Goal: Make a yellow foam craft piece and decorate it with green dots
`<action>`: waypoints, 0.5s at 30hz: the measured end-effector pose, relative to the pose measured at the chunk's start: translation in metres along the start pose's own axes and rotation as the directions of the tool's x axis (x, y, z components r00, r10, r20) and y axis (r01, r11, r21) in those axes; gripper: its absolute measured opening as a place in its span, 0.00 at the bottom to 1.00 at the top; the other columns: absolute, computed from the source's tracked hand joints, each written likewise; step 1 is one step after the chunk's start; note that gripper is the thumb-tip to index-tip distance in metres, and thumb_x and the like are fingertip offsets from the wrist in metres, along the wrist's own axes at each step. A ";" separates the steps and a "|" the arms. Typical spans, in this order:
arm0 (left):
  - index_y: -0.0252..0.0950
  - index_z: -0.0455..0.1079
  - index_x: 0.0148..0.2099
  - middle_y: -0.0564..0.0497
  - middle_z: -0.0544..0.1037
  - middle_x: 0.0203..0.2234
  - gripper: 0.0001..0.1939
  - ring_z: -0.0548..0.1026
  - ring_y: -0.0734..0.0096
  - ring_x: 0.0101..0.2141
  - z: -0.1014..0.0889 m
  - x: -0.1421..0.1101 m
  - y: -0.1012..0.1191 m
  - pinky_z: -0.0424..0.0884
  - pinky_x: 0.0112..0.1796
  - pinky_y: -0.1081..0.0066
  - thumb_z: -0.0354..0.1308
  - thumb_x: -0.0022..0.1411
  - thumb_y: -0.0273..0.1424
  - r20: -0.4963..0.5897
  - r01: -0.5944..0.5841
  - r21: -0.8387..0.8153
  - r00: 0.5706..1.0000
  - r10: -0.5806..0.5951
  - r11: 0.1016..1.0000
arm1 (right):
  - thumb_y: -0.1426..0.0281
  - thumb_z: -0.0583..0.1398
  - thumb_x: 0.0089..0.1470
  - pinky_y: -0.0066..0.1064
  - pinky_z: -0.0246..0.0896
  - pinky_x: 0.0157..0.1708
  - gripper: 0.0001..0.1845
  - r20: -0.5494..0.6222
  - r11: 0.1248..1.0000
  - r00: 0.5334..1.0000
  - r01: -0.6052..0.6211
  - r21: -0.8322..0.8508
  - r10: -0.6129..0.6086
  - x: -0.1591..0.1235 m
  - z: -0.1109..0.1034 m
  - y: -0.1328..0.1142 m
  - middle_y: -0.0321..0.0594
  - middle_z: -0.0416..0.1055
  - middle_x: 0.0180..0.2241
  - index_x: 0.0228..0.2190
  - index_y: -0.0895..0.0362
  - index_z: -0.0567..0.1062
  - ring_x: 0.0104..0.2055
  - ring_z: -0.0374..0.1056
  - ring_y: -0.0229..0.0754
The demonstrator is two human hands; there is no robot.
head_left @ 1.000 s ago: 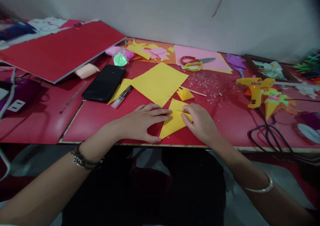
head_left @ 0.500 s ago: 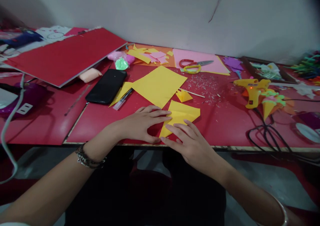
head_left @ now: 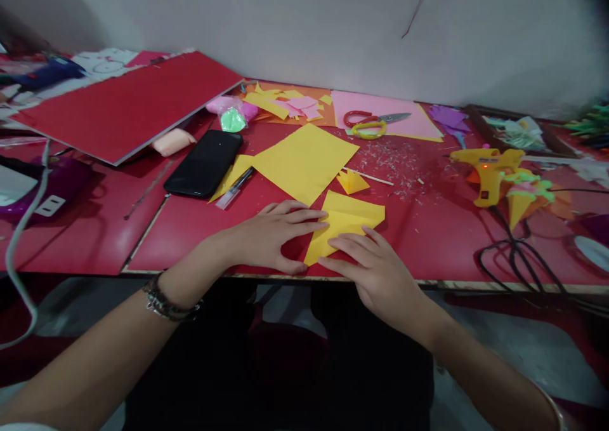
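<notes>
A partly folded piece of yellow paper [head_left: 354, 212] lies on the red table near its front edge. My left hand [head_left: 271, 234] rests at its left side, fingertips on the paper, thumb stretched toward its lower corner. Across the lower right part of the paper lies my right hand [head_left: 378, 266], its fingers spread and pressing flat; they hide some of the folds. Just beyond is a flat yellow sheet [head_left: 307, 161]. Between the two sits a small folded yellow piece [head_left: 352, 181], beside a thin white stick [head_left: 373, 177].
A black phone [head_left: 204, 164] and a pen [head_left: 235, 188] lie to the left, below a red board [head_left: 137, 107]. Scissors [head_left: 371, 125] rest on pink paper at the back. At right stands a yellow glue gun [head_left: 488, 171] with a looped black cord [head_left: 514, 259].
My right hand has slid slightly to the right across the folded paper. My left hand stays in about the same place. The view has shifted a little.
</notes>
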State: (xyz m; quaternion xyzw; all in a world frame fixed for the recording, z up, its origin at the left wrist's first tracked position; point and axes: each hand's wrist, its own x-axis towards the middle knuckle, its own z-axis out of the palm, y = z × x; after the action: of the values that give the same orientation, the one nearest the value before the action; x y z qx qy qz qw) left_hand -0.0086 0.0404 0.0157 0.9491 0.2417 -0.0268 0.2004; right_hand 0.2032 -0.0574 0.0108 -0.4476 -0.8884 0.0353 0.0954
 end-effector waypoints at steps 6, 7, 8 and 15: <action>0.50 0.41 0.61 0.55 0.48 0.60 0.37 0.46 0.57 0.57 0.000 0.000 0.001 0.45 0.53 0.56 0.50 0.52 0.47 0.002 -0.005 0.017 1.000 0.005 1.000 | 0.83 0.49 0.46 0.44 0.47 0.52 0.25 -0.039 0.997 0.996 -0.081 -0.014 0.080 -0.010 -0.006 0.016 0.41 0.66 0.46 0.42 0.53 0.71 0.50 0.59 0.43; 0.50 0.41 0.61 0.55 0.47 0.60 0.37 0.46 0.57 0.57 0.000 0.000 0.001 0.45 0.53 0.56 0.50 0.52 0.47 0.000 -0.008 0.021 1.000 0.008 1.000 | 0.83 0.49 0.46 0.44 0.48 0.52 0.25 -0.042 0.996 0.995 -0.091 -0.020 0.090 -0.011 -0.008 0.018 0.41 0.66 0.46 0.42 0.53 0.72 0.50 0.59 0.44; 0.50 0.41 0.61 0.55 0.47 0.60 0.36 0.46 0.57 0.57 0.000 0.000 0.001 0.45 0.53 0.55 0.50 0.53 0.47 -0.001 -0.009 0.025 1.000 0.009 1.000 | 0.83 0.49 0.46 0.44 0.48 0.52 0.24 -0.045 0.994 0.994 -0.102 -0.026 0.101 -0.013 -0.009 0.021 0.42 0.66 0.46 0.41 0.53 0.72 0.50 0.59 0.44; 0.50 0.41 0.61 0.54 0.48 0.60 0.36 0.46 0.56 0.57 0.000 0.000 0.000 0.46 0.53 0.54 0.50 0.53 0.47 -0.005 -0.010 0.039 1.000 0.010 0.999 | 0.82 0.48 0.47 0.42 0.51 0.51 0.24 -0.086 0.984 0.985 -0.159 -0.082 0.152 -0.021 -0.008 0.037 0.43 0.65 0.47 0.42 0.54 0.72 0.50 0.59 0.44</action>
State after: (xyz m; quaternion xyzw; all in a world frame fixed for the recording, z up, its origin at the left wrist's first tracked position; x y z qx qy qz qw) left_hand -0.0085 0.0399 0.0155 0.9540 0.2369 -0.0281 0.1813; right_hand 0.2463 -0.0521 0.0105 -0.5204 -0.8470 -0.0145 0.1075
